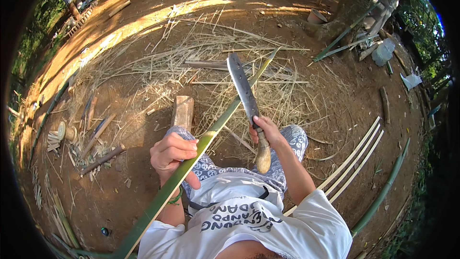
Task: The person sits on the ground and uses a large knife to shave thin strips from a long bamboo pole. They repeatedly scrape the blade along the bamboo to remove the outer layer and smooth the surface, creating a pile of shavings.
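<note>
A long split piece of green bamboo point(167, 193) runs slantwise from the lower left up past my knees, its tip out over the shavings. My left hand point(173, 157) grips it near its middle, fingers bent over one edge and the thumb at the other side. In my right hand point(268, 132) is a machete point(243, 88), held where its wooden handle meets the dark, broad blade. The blade points away from me and crosses the bamboo's far part; whether the two touch I cannot tell.
Bamboo shavings point(143, 62) litter the ground ahead. A wooden block point(183, 111) stands by my left knee. Several pale strips point(352, 160) lie at right, with a green bamboo pole point(385, 187) beyond. Sticks and a stump-like wooden piece point(67, 132) lie at left. A bucket point(317, 17) sits by a tree trunk.
</note>
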`<move>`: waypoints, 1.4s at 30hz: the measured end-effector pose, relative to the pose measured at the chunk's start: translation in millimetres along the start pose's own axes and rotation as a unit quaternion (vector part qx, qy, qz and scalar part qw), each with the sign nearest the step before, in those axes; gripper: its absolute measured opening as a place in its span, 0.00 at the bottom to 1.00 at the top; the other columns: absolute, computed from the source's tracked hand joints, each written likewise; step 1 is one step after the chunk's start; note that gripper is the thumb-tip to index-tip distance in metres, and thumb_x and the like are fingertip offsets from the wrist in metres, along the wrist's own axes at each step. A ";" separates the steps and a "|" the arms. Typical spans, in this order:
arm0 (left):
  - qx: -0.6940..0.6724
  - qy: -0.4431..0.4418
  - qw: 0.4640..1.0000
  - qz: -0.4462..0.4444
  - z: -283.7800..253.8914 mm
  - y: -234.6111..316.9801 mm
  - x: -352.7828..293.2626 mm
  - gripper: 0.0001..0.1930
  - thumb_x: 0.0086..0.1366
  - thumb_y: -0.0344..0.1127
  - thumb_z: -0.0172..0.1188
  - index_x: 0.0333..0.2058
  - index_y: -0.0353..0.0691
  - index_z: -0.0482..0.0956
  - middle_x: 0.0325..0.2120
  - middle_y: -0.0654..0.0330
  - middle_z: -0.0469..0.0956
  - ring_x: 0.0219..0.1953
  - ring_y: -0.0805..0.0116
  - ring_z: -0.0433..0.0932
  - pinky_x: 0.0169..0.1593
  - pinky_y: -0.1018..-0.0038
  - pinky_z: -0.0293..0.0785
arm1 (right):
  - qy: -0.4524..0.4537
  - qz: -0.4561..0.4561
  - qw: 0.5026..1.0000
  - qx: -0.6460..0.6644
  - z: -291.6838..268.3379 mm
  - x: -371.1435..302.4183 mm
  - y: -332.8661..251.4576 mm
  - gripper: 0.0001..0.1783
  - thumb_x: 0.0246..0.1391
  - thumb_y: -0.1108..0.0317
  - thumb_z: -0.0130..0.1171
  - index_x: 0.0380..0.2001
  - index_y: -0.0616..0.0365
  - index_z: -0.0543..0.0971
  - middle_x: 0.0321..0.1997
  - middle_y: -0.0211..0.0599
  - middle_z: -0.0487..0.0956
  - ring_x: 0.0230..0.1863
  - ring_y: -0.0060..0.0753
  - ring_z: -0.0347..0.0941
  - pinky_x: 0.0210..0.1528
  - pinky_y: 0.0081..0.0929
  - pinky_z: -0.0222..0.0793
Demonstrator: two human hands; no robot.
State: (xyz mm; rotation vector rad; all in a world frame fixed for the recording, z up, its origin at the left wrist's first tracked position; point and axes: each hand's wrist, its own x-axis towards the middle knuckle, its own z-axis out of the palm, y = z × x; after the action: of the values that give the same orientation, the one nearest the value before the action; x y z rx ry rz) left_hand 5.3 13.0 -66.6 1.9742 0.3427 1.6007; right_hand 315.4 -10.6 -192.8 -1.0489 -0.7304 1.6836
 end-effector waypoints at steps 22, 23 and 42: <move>0.063 0.077 0.995 0.005 20.8 13.9 25.4 0.28 0.59 0.61 0.67 0.26 0.35 0.77 0.25 0.57 0.77 0.25 0.70 0.76 0.28 0.77 0.77 | -0.038 0.006 0.998 -0.039 57.7 -49.2 -36.1 0.24 0.64 0.47 0.58 0.29 0.61 0.75 0.19 0.35 0.76 0.17 0.27 0.73 0.20 0.25 0.68; 0.065 0.074 0.995 -0.002 20.6 14.3 25.8 0.30 0.57 0.63 0.67 0.26 0.36 0.77 0.25 0.57 0.78 0.25 0.70 0.76 0.28 0.77 0.77 | -0.006 0.012 0.999 -0.030 55.2 -44.9 -36.4 0.24 0.64 0.47 0.58 0.29 0.61 0.75 0.19 0.35 0.76 0.17 0.27 0.72 0.20 0.25 0.68; 0.040 0.115 0.989 -0.078 32.1 23.7 24.8 0.32 0.44 0.60 0.77 0.29 0.37 0.72 0.26 0.60 0.76 0.28 0.73 0.75 0.31 0.80 0.74 | -0.171 -0.064 0.981 -0.060 101.9 -89.9 -51.9 0.18 0.67 0.54 0.55 0.35 0.61 0.76 0.19 0.30 0.75 0.18 0.22 0.72 0.21 0.22 0.68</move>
State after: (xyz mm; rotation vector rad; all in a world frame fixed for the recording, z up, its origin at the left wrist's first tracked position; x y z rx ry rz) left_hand 38.7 -1.5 -36.9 1.7728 0.6438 1.7393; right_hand 258.9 -77.1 -76.5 -0.7815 -1.1104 1.7437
